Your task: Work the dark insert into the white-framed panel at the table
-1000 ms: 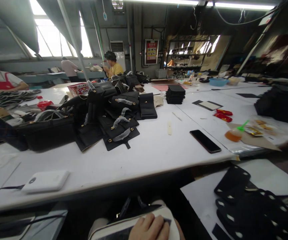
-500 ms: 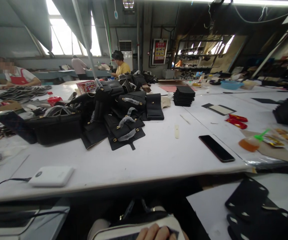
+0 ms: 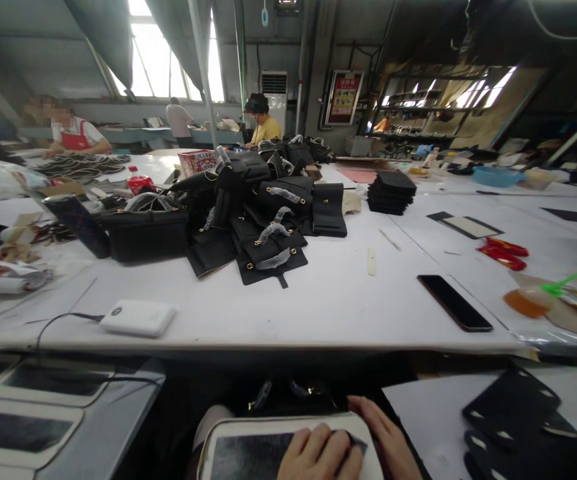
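Low at the front lies a cream panel (image 3: 248, 427) with rounded corners and a dark rectangle in its middle. A black handbag (image 3: 288, 402) with plastic-wrapped handles and gold fittings shows just beyond its far edge; how the two are joined is hidden. My left hand (image 3: 321, 457) rests on the panel's right part, fingers slightly bent and a little apart, palm out of sight. Around the panel's right edge is my right hand (image 3: 385, 437), fingertips at the far right corner and the underside of the grip hidden.
Black handbags (image 3: 273, 233) are heaped on the white table (image 3: 318, 313). A power bank (image 3: 138, 318), a phone (image 3: 454, 303), red-handled cutters (image 3: 503, 253) and a stack of black pieces (image 3: 391, 192) lie there too. Similar cream panels (image 3: 23, 427) are at lower left, black cut pieces (image 3: 523, 420) at lower right. Other people work farther back.
The view has turned left, so the table things sit farther right. More of the cream panel shows. My right hand has come into clear view at its right edge; my left hand stays on it.
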A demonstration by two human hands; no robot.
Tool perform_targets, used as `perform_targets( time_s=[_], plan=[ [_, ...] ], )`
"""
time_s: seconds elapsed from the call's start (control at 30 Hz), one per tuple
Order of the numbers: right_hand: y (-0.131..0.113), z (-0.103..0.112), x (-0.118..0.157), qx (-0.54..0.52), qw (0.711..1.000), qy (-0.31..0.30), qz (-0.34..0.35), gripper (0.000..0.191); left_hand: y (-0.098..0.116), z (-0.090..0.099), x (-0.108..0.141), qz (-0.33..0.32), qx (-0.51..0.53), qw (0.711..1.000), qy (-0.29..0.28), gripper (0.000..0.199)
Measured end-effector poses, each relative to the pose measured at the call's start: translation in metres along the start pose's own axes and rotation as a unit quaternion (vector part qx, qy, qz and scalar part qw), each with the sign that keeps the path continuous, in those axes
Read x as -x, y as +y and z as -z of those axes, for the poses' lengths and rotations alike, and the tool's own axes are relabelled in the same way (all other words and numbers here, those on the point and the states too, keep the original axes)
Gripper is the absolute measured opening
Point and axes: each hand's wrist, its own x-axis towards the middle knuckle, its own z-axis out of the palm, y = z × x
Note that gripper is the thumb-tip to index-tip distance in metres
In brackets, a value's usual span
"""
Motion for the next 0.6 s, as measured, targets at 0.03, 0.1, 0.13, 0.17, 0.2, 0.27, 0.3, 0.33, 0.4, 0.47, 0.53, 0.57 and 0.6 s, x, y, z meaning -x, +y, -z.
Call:
perform_targets(
  time_s=[0.03, 0.1, 0.13, 0.17, 0.2, 0.27, 0.3, 0.33, 0.4, 0.47, 0.53, 0.57, 0.6],
  plan=[
    [-0.008, 0.004, -0.002, 0.001, 1.000, 0.002, 0.005, 0.060, 0.000, 0.001, 0.000, 0.001, -0.001, 1.000, 0.003, 0.034],
    [-0.034, 0.010, -0.005, 0.054, 0.997, -0.032, 0.044, 0.050, 0.001, 0.000, 0.000, 0.002, -0.005, 1.000, 0.008, 0.032],
    [-0.049, 0.010, -0.007, 0.103, 0.990, -0.065, 0.071, 0.042, 0.001, 0.000, 0.001, 0.000, -0.007, 1.000, 0.010, 0.033],
    [-0.064, 0.010, -0.009, 0.150, 0.981, -0.087, 0.087, 0.034, 0.001, -0.001, 0.002, -0.002, -0.008, 1.000, 0.010, 0.033],
    [-0.078, 0.008, -0.012, 0.192, 0.971, -0.103, 0.099, 0.027, 0.002, -0.002, 0.002, -0.005, -0.009, 1.000, 0.007, 0.034],
    [-0.099, 0.002, -0.018, 0.251, 0.953, -0.128, 0.112, 0.017, 0.002, -0.003, 0.005, -0.010, -0.007, 1.000, -0.004, 0.036],
    [-0.107, -0.001, -0.021, 0.271, 0.944, -0.143, 0.120, 0.015, 0.002, -0.004, 0.006, -0.011, -0.007, 1.000, -0.009, 0.036],
    [-0.112, -0.003, -0.024, 0.288, 0.935, -0.160, 0.131, 0.013, 0.002, -0.004, 0.007, -0.010, -0.007, 1.000, -0.012, 0.036],
    [-0.120, -0.007, -0.029, 0.325, 0.912, -0.197, 0.156, 0.009, 0.002, -0.004, 0.010, -0.008, -0.008, 1.000, -0.017, 0.037],
    [-0.124, -0.009, -0.032, 0.368, 0.880, -0.232, 0.190, 0.005, 0.002, -0.004, 0.012, -0.007, -0.008, 1.000, -0.018, 0.037],
    [-0.126, -0.010, -0.031, 0.410, 0.845, -0.260, 0.224, 0.014, 0.002, -0.005, 0.012, -0.012, -0.008, 1.000, -0.017, 0.034],
    [-0.126, -0.010, -0.030, 0.431, 0.827, -0.268, 0.240, 0.019, 0.002, -0.006, 0.011, -0.014, -0.009, 1.000, -0.013, 0.031],
    [-0.125, -0.011, -0.029, 0.452, 0.811, -0.272, 0.254, 0.022, 0.002, -0.006, 0.010, -0.017, -0.010, 1.000, -0.008, 0.030]
  ],
)
